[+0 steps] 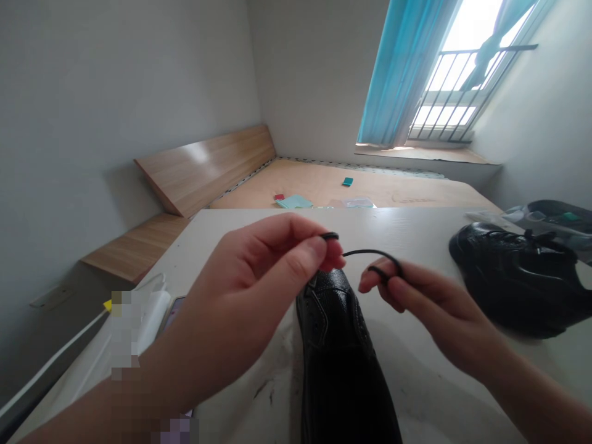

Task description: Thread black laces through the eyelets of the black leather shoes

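Left hand is pinched on one end of a black lace, right hand on the other, above a shoe on the counter. Lacing seems under way; threading an eyelet is likely called for next.

Both forearms look bare; a wristband is perhaps blurred out.

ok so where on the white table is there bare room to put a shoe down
Bare tabletop lies beyond both hands, between the near shoe and the far edge, and a strip separates it from the second shoe. Crowded: the right end by that shoe, and the left edge under the left hand.
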Motion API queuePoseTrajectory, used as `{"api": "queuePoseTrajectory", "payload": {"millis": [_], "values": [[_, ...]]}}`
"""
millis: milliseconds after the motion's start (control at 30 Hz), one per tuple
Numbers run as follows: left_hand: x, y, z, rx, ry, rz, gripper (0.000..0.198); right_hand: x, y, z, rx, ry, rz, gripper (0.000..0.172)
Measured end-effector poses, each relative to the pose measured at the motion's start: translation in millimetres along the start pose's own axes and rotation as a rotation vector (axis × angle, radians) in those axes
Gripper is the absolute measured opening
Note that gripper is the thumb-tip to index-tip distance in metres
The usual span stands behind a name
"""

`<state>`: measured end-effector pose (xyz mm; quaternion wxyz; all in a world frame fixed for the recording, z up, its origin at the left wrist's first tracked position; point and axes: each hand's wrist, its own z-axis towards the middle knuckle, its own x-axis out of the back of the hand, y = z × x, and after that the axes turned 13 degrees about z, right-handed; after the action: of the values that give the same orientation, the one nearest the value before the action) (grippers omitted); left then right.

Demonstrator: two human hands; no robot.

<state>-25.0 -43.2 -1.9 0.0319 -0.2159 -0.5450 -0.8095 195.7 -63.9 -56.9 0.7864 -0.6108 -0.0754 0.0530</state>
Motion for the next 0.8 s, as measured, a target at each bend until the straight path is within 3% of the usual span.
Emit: {"api": "queuePoseTrajectory", "payload": {"millis": [100,200,333,467,567,633,733,800], "values": [[0.4,3.6,-0.6,-0.060,0.025,0.191,0.016,-9.3,3.1,-5.9,0.085,-0.165,-0.294,0.021],[3.8,-0.4,3.5,-0.065,-0.061,0.429,0.017,-14.1,4.1,-7.4,0.143,-0.273,-0.397,0.022],[5.2,-10.1,6.7,-0.153,-0.221,0.769,0.018,-16.1,7.6,-4.9,0.192,-0.268,-0.440,0.019],[3.6,-7.8,0.6,-0.195,-0.229,0.698,0.021,-15.1,12.0,-6.2,0.229,-0.214,-0.422,0.026],[2.4,2.1,-7.9,-0.317,-0.243,0.574,0.025,-11.7,12.1,-14.3,0.243,-0.195,-0.348,0.052],[0.2,7.4,-12.6,-0.427,-0.317,0.593,0.028,-8.6,10.4,-21.2,0.206,-0.181,-0.248,0.065],[-5.5,9.0,-16.9,-0.517,-0.434,0.729,0.033,-6.0,6.5,-26.9,0.066,-0.191,0.010,0.058],[-9.7,7.1,-19.2,-0.581,-0.434,0.800,0.036,-7.2,3.2,-25.9,-0.038,-0.260,0.254,0.045]]}}
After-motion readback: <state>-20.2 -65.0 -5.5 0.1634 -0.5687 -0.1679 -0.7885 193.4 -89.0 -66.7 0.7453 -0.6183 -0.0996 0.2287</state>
